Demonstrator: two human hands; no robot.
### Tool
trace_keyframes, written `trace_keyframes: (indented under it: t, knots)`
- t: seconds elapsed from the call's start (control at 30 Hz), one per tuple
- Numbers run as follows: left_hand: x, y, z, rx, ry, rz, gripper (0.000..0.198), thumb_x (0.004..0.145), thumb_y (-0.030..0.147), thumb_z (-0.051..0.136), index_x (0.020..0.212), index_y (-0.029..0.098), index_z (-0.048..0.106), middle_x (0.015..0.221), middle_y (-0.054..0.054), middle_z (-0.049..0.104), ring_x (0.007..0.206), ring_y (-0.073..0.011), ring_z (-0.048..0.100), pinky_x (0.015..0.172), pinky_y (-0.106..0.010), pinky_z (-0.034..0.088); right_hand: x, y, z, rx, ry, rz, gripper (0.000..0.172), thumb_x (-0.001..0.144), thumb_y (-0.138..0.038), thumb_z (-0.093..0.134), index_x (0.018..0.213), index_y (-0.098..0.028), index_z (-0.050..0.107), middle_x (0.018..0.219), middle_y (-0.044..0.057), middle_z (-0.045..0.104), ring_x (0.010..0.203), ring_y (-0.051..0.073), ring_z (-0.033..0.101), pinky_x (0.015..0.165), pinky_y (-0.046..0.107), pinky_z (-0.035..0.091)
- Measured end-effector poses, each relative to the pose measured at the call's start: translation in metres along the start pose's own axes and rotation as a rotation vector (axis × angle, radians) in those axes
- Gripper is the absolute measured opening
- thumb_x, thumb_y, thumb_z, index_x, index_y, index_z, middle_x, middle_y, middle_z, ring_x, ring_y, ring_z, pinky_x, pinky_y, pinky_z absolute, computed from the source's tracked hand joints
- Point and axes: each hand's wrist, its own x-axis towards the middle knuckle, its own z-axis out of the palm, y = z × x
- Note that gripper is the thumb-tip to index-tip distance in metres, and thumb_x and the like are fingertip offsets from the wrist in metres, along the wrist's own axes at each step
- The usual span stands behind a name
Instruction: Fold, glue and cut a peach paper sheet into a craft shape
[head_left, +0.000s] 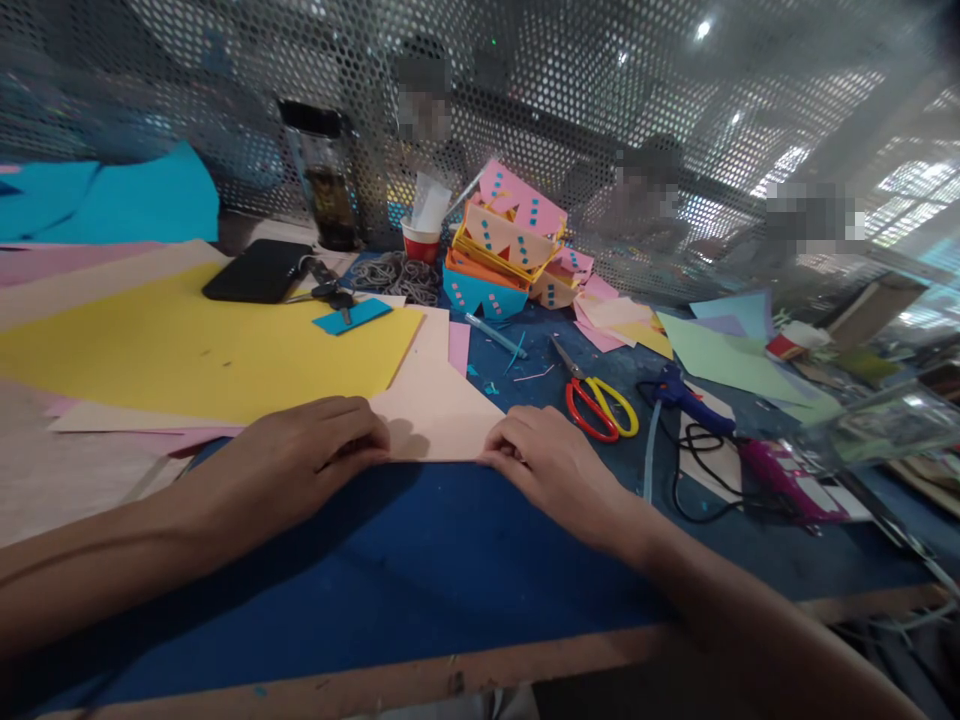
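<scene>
A piece of peach paper (442,410) lies on the blue tabletop in front of me, its near edge straight. My left hand (330,450) pinches the left end of that edge, fingers closed over the sheet. At the right corner, my right hand (540,455) grips the same paper between thumb and curled fingers. Right of it lie scissors (602,405) with one red and one yellow handle. A large yellow sheet (300,350) on a stack of paper reaches near my left hand.
Behind are folded paper boxes (510,235), a red-and-white cup (421,240), grey string (397,277), a bottle (328,180) and a black phone (259,270). A blue glue gun (686,395) and a purple glue gun (787,483) lie right, with cords. Perforated metal screen (525,100) stands at the back.
</scene>
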Motion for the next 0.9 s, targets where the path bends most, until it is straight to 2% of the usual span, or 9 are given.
trace_keyframes:
  t: [0.1, 0.37, 0.7, 0.9]
  knots:
    - [0.001, 0.000, 0.000, -0.006, 0.006, 0.009, 0.021, 0.099, 0.036, 0.047, 0.094, 0.025, 0.065, 0.087, -0.002, 0.068, 0.077, -0.0187, 0.064, 0.066, -0.029, 0.047, 0.001, 0.003, -0.002, 0.024, -0.015, -0.002, 0.017, 0.099, -0.032, 0.060, 0.091, -0.019, 0.066, 0.092, 0.001, 0.067, 0.083, 0.015, 0.057, 0.075, 0.031, 0.032]
    - [-0.001, -0.001, 0.000, 0.006, -0.021, -0.037, 0.024, 0.099, 0.041, 0.047, 0.097, 0.025, 0.065, 0.091, -0.002, 0.069, 0.082, -0.0190, 0.064, 0.070, -0.030, 0.048, 0.000, 0.006, -0.016, 0.095, -0.115, -0.004, 0.011, 0.099, -0.026, 0.059, 0.093, -0.020, 0.067, 0.096, 0.000, 0.067, 0.088, 0.014, 0.058, 0.078, 0.030, 0.036]
    - [0.000, 0.002, -0.004, 0.049, -0.056, -0.029, 0.020, 0.102, 0.034, 0.045, 0.099, 0.024, 0.062, 0.092, 0.000, 0.066, 0.081, -0.0157, 0.062, 0.070, -0.026, 0.046, -0.001, 0.009, -0.011, 0.037, -0.076, 0.040, 0.015, 0.099, -0.030, 0.060, 0.091, -0.020, 0.067, 0.091, 0.001, 0.065, 0.083, 0.014, 0.057, 0.076, 0.030, 0.039]
    - [0.001, 0.003, -0.004, 0.028, -0.058, -0.034, 0.023, 0.102, 0.036, 0.044, 0.096, 0.023, 0.062, 0.090, 0.000, 0.066, 0.082, -0.0168, 0.061, 0.072, -0.028, 0.045, 0.001, 0.006, -0.012, 0.052, -0.089, 0.068, 0.014, 0.097, -0.029, 0.062, 0.090, -0.019, 0.067, 0.090, 0.001, 0.065, 0.082, 0.015, 0.057, 0.074, 0.030, 0.039]
